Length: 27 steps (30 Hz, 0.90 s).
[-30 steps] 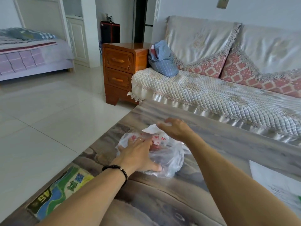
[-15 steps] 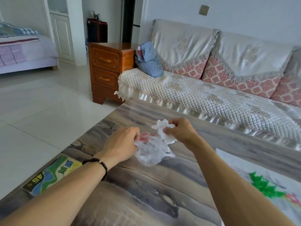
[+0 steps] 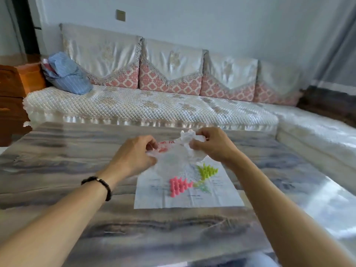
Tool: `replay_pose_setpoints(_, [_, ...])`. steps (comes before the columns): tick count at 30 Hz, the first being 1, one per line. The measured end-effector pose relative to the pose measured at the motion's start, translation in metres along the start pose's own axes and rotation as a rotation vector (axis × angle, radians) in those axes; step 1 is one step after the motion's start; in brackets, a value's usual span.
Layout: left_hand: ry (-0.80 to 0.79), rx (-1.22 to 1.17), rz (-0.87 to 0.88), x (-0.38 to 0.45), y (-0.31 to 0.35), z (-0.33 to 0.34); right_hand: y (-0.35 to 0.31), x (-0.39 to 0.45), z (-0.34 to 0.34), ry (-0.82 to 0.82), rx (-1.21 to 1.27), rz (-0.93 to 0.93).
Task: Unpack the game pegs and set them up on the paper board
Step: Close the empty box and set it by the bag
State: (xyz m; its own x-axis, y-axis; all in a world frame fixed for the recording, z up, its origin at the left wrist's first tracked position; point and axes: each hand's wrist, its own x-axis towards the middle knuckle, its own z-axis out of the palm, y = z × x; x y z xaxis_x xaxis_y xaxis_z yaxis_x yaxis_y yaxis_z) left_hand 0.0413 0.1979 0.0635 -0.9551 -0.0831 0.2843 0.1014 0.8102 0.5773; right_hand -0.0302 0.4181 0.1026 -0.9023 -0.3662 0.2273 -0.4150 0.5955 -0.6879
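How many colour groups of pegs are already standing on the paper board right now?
2: pink pegs near the board's front middle, yellow-green pegs just behind and right. The plastic bag covers the paper board farther back, so more may be hidden.

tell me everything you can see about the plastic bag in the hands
The thin, clear, crinkled plastic bag has red print near its top and is held up above the white paper board. The left hand grips its left edge; the right hand pinches its bunched white top. It hangs slack between them. Its contents cannot be made out.
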Motion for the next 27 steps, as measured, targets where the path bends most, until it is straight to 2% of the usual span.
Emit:
replay_pose_setpoints(7, [-0.331, -0.099, 0.278, -0.007, 0.171, 0.145, 0.127, -0.159, -0.137, 0.253, -0.105, 0.311])
replay_pose_setpoints(13, [-0.672, -0.119, 0.415, -0.068, 0.277, 0.29, 0.251, -0.313, -0.171, 0.404, -0.033, 0.699])
replay_pose_setpoints(19, [-0.961, 0.003, 0.352, -0.172, 0.294, 0.413, 0.326, -0.441, -0.141, 0.388, -0.036, 1.062])
replay_pose_setpoints(22, [-1.071, 0.01, 0.259, -0.223, 0.289, 0.449, 0.344, -0.482, -0.124, 0.415, -0.042, 1.158])
replay_pose_setpoints(25, [-1.193, -0.102, 0.101, -0.258, 0.283, 0.471, 0.357, -0.503, -0.104, 0.384, -0.044, 1.228])
replay_pose_setpoints(27, [-1.23, -0.136, 0.102, -0.269, 0.273, 0.476, 0.359, -0.509, -0.093, 0.412, -0.092, 1.237])
